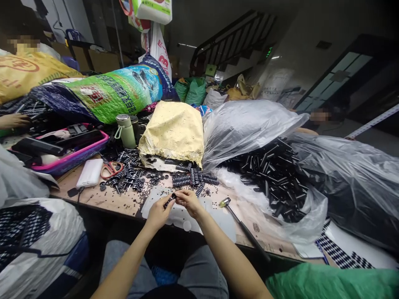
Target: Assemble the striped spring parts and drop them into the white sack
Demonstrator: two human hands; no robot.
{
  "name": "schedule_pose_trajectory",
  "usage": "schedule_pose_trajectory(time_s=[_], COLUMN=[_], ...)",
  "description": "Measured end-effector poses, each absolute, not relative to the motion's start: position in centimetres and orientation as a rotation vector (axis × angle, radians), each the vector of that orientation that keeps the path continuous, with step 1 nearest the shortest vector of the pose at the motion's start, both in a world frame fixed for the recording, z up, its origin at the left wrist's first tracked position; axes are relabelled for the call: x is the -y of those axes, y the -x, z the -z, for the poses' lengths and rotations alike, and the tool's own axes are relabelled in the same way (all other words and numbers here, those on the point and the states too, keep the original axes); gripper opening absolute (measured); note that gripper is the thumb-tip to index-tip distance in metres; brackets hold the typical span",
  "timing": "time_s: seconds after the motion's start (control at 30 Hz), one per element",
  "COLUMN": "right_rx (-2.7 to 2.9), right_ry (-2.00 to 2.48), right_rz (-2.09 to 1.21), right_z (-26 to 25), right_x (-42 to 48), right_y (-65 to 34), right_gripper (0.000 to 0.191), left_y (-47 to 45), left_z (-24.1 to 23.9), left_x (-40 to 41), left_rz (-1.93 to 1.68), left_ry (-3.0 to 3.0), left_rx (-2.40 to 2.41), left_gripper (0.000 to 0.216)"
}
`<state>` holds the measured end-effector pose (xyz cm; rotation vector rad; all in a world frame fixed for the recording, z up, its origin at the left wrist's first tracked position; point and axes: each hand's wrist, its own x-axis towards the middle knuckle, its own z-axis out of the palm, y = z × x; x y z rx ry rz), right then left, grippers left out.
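Note:
My left hand (pixel 158 212) is closed round a short black rod (pixel 169 201) above the front of the wooden table (pixel 118 201). My right hand (pixel 188 200) pinches something small and black at the rod's upper end; I cannot make out what it is. Both hands meet over a white sheet (pixel 218 218). Just beyond them lie several finished rods ringed with washers (pixel 195 179) and loose black washers (pixel 155 178).
A clear plastic bag (pixel 249 128) spills black tubes (pixel 276 174) at the right. A small hammer (pixel 240 220) lies by my right hand. Scissors (pixel 111 169), a power bank (pixel 90 173), a green flask (pixel 125 131), a pink tray (pixel 71 160) and a yellow sack (pixel 173 133) stand farther back. Another person's hand (pixel 14 121) is at far left.

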<state>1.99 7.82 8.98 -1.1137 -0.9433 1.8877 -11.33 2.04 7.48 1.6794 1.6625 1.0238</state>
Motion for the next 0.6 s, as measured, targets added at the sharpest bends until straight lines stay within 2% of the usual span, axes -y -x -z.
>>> schedule_pose_trajectory(time_s=[0.43, 0.6], right_rx=[1.158, 1.271], right_ry=[1.1, 1.137], right_rz=[-1.592, -1.357], right_z=[-9.4, -10.0], right_x=[-6.2, -2.9], right_y=[-6.2, -6.5], right_gripper=[0.022, 0.029], left_y=[7.8, 6.3], left_z=[-7.5, -6.5], left_x=[-2.4, -2.2], left_rz=[-1.008, -1.16], left_ry=[-1.749, -1.677], left_rx=[-1.536, -1.488], left_gripper=[0.038, 0.041])
